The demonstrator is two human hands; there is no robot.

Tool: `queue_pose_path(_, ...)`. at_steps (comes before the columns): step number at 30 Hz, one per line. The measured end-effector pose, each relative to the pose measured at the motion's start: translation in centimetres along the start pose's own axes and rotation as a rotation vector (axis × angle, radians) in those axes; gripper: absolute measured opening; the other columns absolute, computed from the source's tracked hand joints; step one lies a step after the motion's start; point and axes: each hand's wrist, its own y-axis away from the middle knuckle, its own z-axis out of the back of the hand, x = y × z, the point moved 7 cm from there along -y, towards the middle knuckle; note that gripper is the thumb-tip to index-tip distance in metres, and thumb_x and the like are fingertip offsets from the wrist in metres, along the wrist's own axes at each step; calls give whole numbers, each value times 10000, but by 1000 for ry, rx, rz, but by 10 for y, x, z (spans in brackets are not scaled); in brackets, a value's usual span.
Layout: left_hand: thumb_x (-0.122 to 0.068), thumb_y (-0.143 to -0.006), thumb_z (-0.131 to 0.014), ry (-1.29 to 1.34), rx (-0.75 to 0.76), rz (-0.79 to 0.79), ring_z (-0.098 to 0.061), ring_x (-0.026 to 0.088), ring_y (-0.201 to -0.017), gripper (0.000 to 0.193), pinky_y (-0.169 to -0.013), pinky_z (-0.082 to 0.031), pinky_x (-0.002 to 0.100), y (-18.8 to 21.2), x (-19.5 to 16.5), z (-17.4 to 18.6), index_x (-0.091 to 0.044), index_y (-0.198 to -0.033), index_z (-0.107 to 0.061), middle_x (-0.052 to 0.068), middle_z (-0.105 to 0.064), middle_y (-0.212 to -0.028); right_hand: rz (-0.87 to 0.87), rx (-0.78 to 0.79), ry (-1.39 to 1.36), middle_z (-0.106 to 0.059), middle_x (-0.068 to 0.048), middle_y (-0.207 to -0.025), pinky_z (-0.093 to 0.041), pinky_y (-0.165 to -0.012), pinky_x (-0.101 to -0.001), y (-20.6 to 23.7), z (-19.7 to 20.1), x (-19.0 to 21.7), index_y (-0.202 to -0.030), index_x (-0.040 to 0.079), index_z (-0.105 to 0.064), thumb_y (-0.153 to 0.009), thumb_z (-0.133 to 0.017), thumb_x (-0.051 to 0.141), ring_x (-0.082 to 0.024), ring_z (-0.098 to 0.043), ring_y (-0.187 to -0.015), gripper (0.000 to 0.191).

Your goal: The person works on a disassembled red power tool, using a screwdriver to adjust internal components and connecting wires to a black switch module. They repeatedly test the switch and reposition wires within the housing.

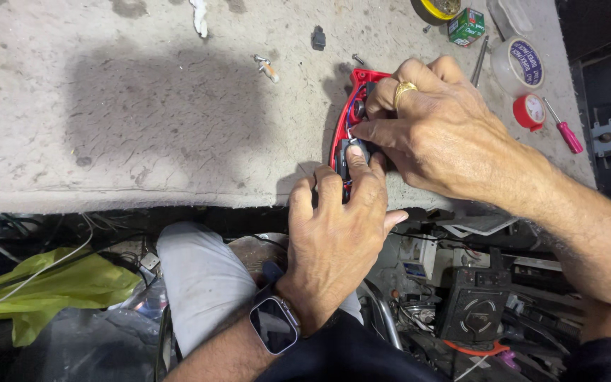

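Observation:
A red plastic housing [351,95] with black parts and thin wires inside lies near the front edge of a worn grey workbench [143,127]. My left hand [337,226], with a smartwatch on its wrist, grips the housing's lower end, the thumb pressing on a black part. My right hand [433,131], wearing a gold ring, covers the housing's right side, its forefinger and thumb pinching at a small piece inside. Much of the housing is hidden under both hands.
Loose screws [266,65] and a small black clip [318,37] lie on the bench. At the right stand tape rolls [520,64], a red roll [529,110], a pink-handled screwdriver [563,127] and a green box [467,26]. Below the bench are wires, a yellow-green bag [44,290] and black device parts.

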Motion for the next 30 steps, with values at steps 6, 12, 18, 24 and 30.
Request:
queue_pose_path(6,-580,-943,-650,20,-22,-3,-556,348,-1125,701,-939,-449,471,2,-2,1,-37,-1387,-640,130,-578,-1363,43,-35,-23,-689,-1,-1085,-370,-842,-411,10,0,-2,-1077,111,-819,-715,-843,235,-203,-543,-1011,384)
queue_pose_path(12,-577,-940,-652,-7,-31,-33,-558,355,-1112,722,-941,-457,485,3,-5,1,-35,-1416,-636,147,-572,-1371,-126,-216,-308,-638,-26,-1005,-437,-895,-410,13,16,-30,-1036,87,-786,-939,-802,192,-193,-566,-1011,144)
queue_pose_path(18,-569,-934,-660,-8,-53,-31,-560,365,-1120,706,-932,-452,481,4,-9,0,-37,-1398,-651,157,-569,-1366,78,-82,-82,-660,-41,-1078,-419,-853,-410,-15,-3,-15,-939,140,-797,-760,-845,225,-227,-565,-1053,204)
queue_pose_path(24,-557,-927,-669,1,-46,-12,-554,344,-1094,715,-947,-449,472,4,-7,6,-31,-1410,-641,161,-570,-1387,184,-46,-98,-651,15,-974,-406,-820,-421,-30,11,-6,-872,158,-781,-729,-821,246,-208,-593,-1025,173)
queue_pose_path(30,-562,-899,-671,-4,-53,-15,-556,346,-1080,730,-956,-444,473,0,-5,9,-16,-1382,-645,164,-579,-1368,239,-51,-36,-675,-2,-982,-416,-763,-393,-34,13,5,-959,130,-771,-650,-772,289,-195,-607,-976,348)
